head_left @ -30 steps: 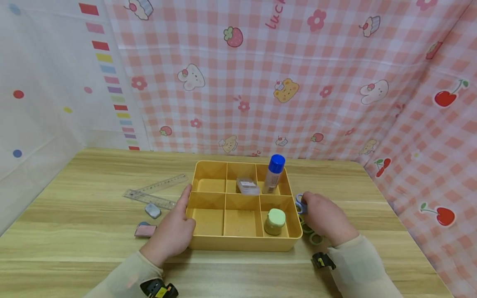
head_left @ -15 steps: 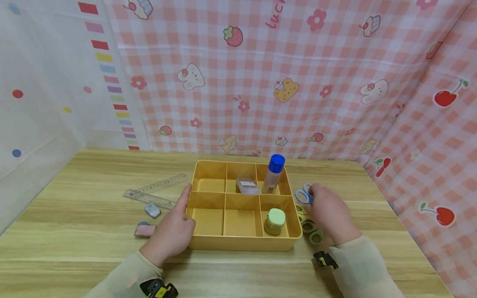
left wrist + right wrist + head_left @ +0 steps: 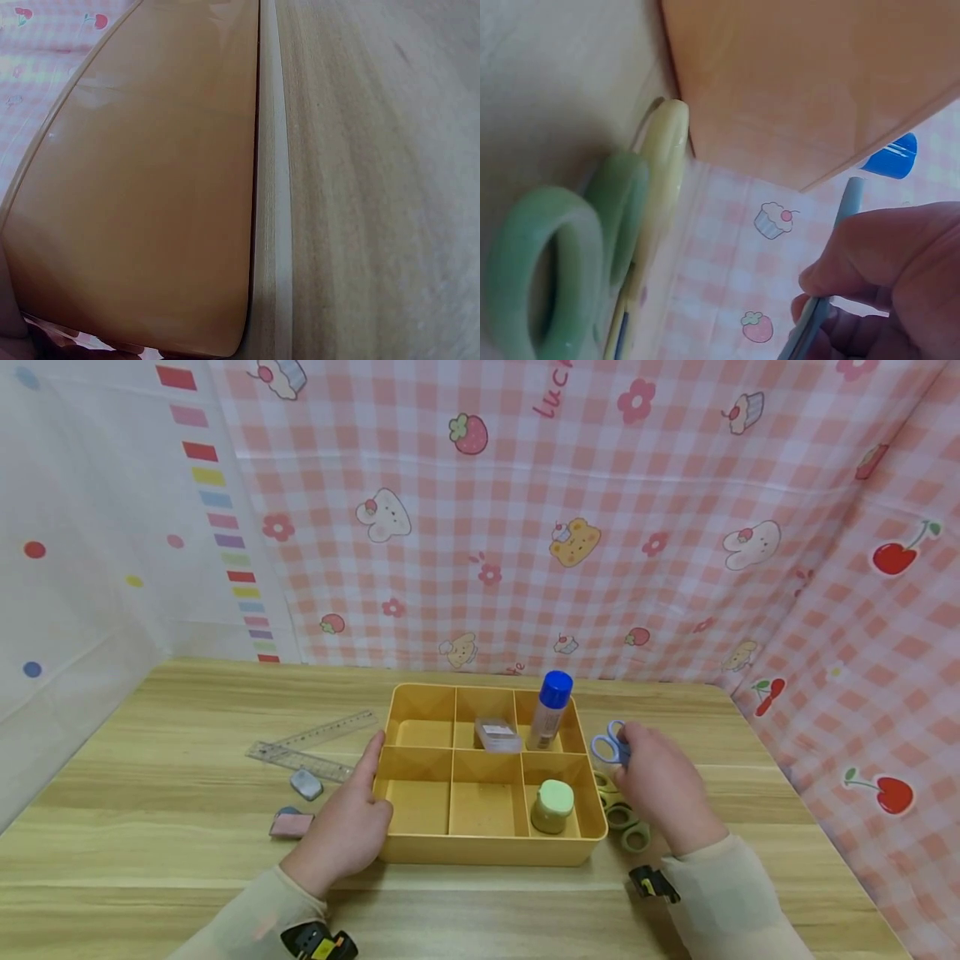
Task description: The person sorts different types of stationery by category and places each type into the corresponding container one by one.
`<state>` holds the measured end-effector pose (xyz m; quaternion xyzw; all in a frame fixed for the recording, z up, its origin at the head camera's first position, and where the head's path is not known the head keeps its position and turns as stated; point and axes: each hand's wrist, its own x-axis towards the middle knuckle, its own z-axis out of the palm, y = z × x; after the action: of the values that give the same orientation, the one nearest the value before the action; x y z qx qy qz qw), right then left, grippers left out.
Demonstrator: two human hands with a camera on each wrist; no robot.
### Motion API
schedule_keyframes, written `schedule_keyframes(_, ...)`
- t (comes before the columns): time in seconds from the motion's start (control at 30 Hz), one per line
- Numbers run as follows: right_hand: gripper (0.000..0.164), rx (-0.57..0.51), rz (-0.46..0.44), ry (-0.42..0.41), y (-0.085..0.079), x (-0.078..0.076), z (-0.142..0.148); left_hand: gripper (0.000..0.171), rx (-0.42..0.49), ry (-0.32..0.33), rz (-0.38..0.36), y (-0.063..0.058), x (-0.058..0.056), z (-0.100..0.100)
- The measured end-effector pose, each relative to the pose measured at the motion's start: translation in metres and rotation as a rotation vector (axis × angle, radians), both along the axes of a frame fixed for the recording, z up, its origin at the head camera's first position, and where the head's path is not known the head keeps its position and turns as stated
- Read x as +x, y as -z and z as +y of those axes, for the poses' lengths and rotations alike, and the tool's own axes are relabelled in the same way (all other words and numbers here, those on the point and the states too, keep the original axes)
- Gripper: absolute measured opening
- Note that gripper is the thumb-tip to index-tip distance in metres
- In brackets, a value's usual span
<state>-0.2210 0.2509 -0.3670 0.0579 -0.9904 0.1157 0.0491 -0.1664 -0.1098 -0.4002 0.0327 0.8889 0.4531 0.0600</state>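
A yellow six-compartment organizer box [image 3: 491, 850] stands on the table in the head view. My left hand [image 3: 348, 822] rests against its left wall, index finger stretched along the side. To the right of the box, my right hand [image 3: 663, 785] pinches a pair of blue scissors [image 3: 606, 748] between thumb and fingers, the loops pointing at the box. In the right wrist view the scissors [image 3: 849, 202] are held above the table, their blades mostly hidden by the hand. Green scissors [image 3: 635, 837] and yellow scissors [image 3: 604, 783] lie beside the box's right wall, below my right hand.
The box holds a glue stick [image 3: 551, 714] with a blue cap, a clear small case [image 3: 498, 736] and a green-lidded jar [image 3: 553, 806]. Left of it lie clear rulers [image 3: 303, 760], a grey eraser [image 3: 307, 784] and a pink block [image 3: 291, 825]. A checked cloth hangs behind.
My right hand has lifted the blue scissors up and away from the box's right wall, then drifted slightly back left. The left hand and the box have stayed put.
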Motion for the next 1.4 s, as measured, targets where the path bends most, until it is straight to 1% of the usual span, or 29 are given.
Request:
schedule_keyframes(0.17,0.037,-0.034,0.046,0.012,-0.005,0.001,-0.003,0.081,-0.002,0.0,0.0,0.0,-0.001,0.0)
schedule_keyframes(0.3,0.036,-0.087,0.122,0.009,-0.008,0.003,-0.006,0.081,-0.003,-0.001,-0.001,0.0,-0.001,0.0)
schedule_keyframes(0.53,0.035,-0.158,0.268,-0.038,-0.01,0.005,-0.01,0.081,0.005,-0.004,-0.007,0.001,-0.001,-0.001)
schedule_keyframes(0.7,0.032,-0.208,0.393,-0.081,-0.01,0.007,-0.013,0.081,0.01,-0.002,-0.007,0.002,-0.002,-0.001)
schedule_keyframes(0.83,0.031,-0.244,0.457,-0.111,-0.014,0.009,-0.017,0.081,-0.001,-0.004,-0.005,0.002,-0.002,-0.001)
schedule_keyframes(0.97,0.026,-0.279,0.509,-0.16,-0.016,0.011,-0.022,0.08,-0.006,-0.004,-0.003,0.002,-0.002,-0.001)
schedule_keyframes(1.13,0.018,-0.306,0.569,-0.254,-0.019,0.015,-0.032,0.08,-0.006,-0.002,-0.003,0.002,-0.002,-0.001)
schedule_keyframes(1.4,0.015,-0.349,0.582,-0.366,-0.023,0.024,-0.049,0.081,-0.009,-0.002,-0.007,0.002,-0.001,-0.001)
